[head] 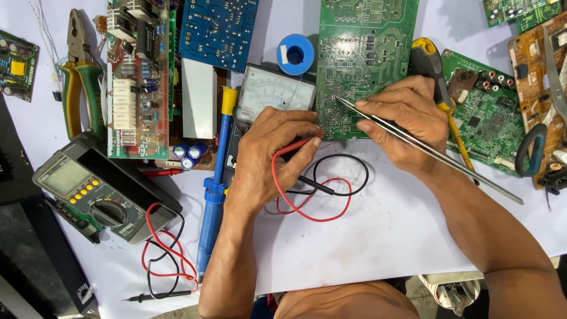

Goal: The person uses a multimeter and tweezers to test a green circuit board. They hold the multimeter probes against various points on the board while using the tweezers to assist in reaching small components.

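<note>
My left hand grips a red test probe, its tip against the lower left edge of a green circuit board. Red and black leads loop on the white sheet below it. My right hand pinches long metal tweezers, the points touching the board's underside near its lower middle. An analog meter with a white dial lies just left of the board, partly under my left hand.
A blue desoldering pump, a digital multimeter, green-handled pliers, a blue tape roll, a yellow-handled screwdriver, scissors and several other circuit boards surround the work spot.
</note>
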